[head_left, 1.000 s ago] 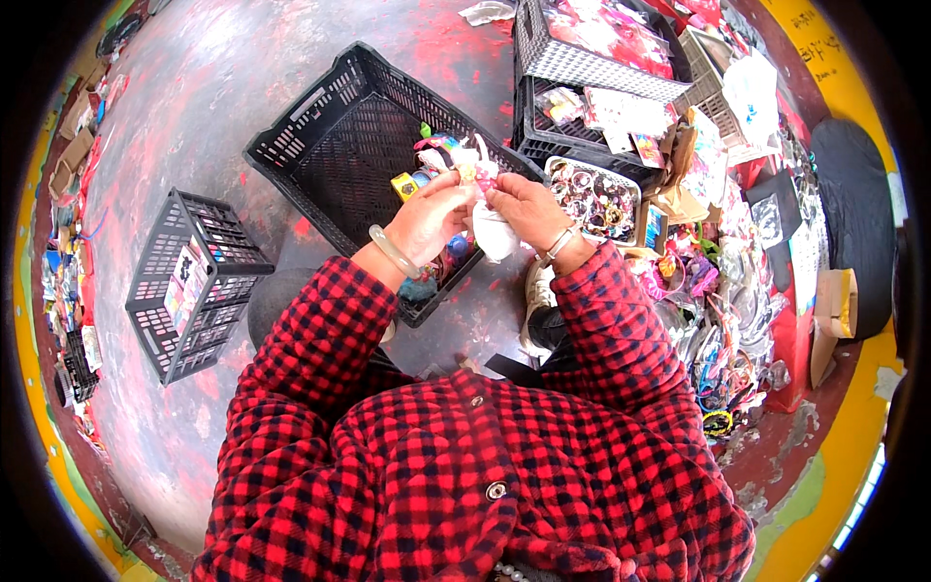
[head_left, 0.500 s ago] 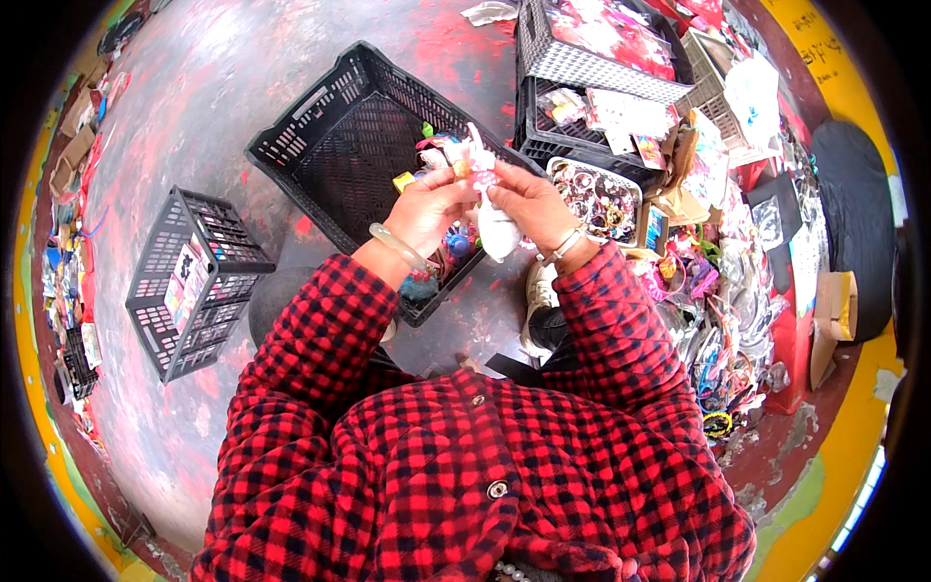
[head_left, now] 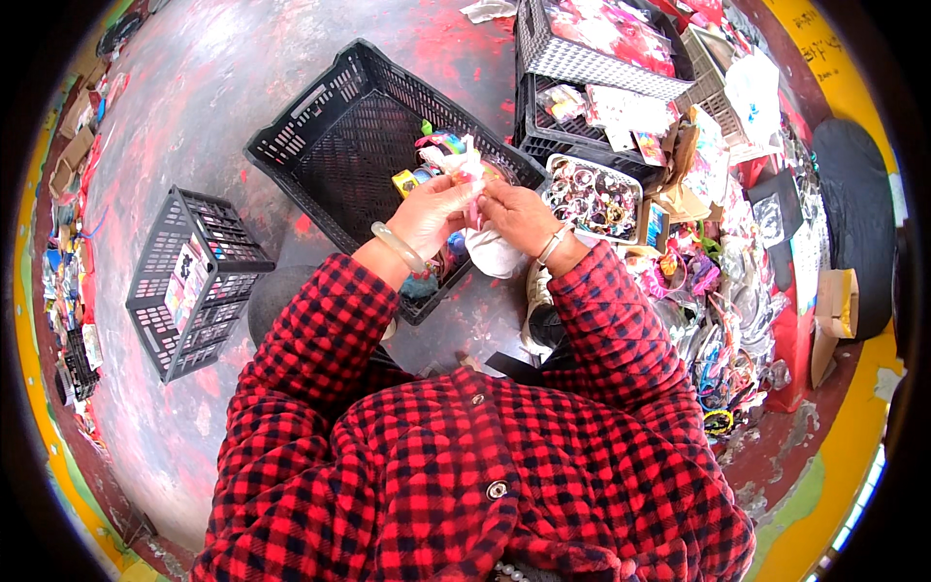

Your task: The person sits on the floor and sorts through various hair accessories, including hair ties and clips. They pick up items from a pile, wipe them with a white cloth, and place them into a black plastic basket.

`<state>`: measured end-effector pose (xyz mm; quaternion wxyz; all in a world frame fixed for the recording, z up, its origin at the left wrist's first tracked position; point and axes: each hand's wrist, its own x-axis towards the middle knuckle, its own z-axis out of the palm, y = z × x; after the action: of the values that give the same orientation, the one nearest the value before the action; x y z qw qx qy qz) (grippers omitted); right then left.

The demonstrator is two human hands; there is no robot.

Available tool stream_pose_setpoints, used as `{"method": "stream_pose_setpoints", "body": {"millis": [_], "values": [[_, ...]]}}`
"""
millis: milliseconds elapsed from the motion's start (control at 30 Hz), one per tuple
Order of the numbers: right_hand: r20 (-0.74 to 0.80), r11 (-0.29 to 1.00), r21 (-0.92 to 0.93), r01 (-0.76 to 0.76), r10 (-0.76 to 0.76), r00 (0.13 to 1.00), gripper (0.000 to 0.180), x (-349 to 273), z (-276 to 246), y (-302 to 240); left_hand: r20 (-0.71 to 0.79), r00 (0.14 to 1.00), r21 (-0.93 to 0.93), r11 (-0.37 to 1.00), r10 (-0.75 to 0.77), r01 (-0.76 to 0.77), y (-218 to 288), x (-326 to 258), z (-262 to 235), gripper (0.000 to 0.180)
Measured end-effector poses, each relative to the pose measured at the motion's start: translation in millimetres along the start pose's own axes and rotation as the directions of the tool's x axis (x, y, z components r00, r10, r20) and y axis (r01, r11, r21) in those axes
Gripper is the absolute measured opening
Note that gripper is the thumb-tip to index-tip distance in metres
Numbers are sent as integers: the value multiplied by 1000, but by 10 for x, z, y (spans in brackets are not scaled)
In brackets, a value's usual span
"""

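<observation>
My left hand (head_left: 429,215) and my right hand (head_left: 525,221) meet over the near right side of a black plastic crate (head_left: 308,131). Between their closed fingertips is a soft white and pink item (head_left: 497,254); its exact kind is not clear. Its rounded white end hangs below my right hand, and a pale tip shows above the fingers. A bangle circles my left wrist and a bracelet my right. Under my hands, the crate holds a pile of small colourful goods (head_left: 438,145), partly hidden by them.
Left of me, a smaller black crate (head_left: 218,254) has printed cards in it. At right are stacked crates (head_left: 593,60) of packets, a white tray (head_left: 635,209) of hair ties and a heap of packaged accessories (head_left: 727,335). My shoe (head_left: 539,325) is near the large crate.
My right hand has turned, its knuckles now more upward, with its fingers tucked closer to my left hand. The white end of the item has swung and looks wider and rounder.
</observation>
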<state>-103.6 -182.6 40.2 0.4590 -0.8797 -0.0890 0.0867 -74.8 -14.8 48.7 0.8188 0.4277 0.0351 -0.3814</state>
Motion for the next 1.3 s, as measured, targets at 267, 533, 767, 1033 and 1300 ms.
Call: {"method": "stream_pose_setpoints", "body": {"millis": [267,533,767,1033,1300], "values": [[3,939,337,-71,75,997,34,4,135,-90,-83,997,-55,998,-2,-3,-40,106,-186,22],[-187,847,525,-87,214,959,37,-2,-206,-137,-358,932,-163,979,60,-126,151,157,-413,16],[-135,850,521,-84,179,975,30,-47,-184,-225,-429,903,-178,979,9,-95,215,182,-837,21],[-112,985,-136,110,-125,986,22,-48,134,-346,-115,993,-374,926,6,-49,278,12,-317,22],[-196,958,-153,243,-271,942,13,-33,86,-373,-13,991,-386,914,133,-128,258,13,-242,40]]}}
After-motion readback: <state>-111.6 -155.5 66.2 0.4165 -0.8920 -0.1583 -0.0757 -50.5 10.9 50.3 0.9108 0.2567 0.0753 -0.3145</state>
